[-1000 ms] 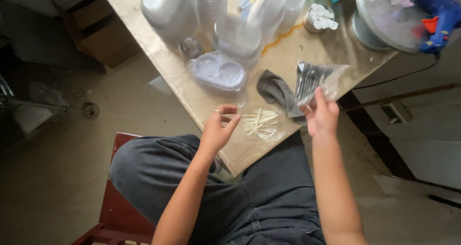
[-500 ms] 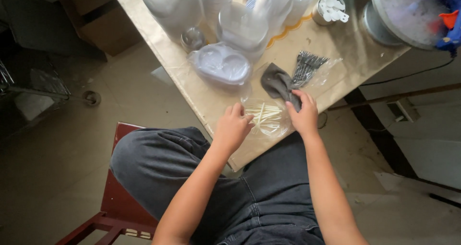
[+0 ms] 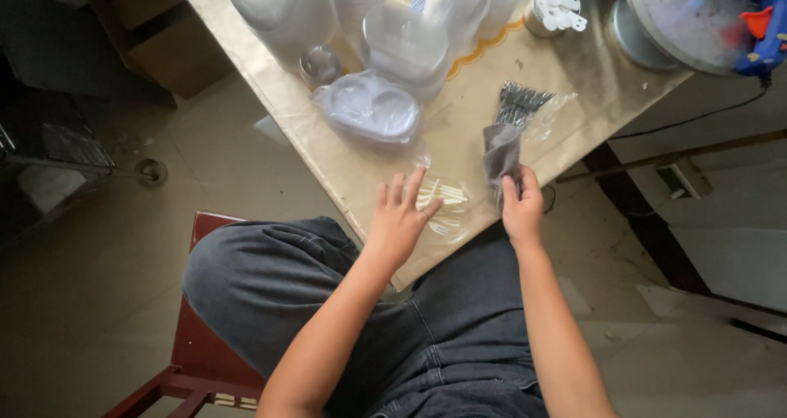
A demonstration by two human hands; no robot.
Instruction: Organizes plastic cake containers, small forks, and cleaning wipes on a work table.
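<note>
My left hand [image 3: 399, 219] lies flat on the table edge with fingers spread, its fingertips on a small clear bag of pale toothpick-like sticks [image 3: 443, 198]. My right hand [image 3: 521, 205] pinches the lower end of a grey folded cloth [image 3: 501, 152] that lies on the table. Just beyond the cloth lies a clear bag of silvery plastic forks [image 3: 521, 103]. I sit with my dark trousers [image 3: 328, 303] under the table's corner.
The tan table [image 3: 459, 65] holds a bagged stack of clear plastic trays [image 3: 366, 108], tall stacks of clear containers [image 3: 287, 8], a small tin of white spoons [image 3: 551, 8], a large round lidded tub [image 3: 689, 16] and a blue glue gun [image 3: 766, 16]. A red stool [image 3: 205, 361] is under me.
Both hands have come down from above the table onto it. The right hand let go of the fork bag and now pinches the grey cloth; the left hand flattened by the stick bag.
</note>
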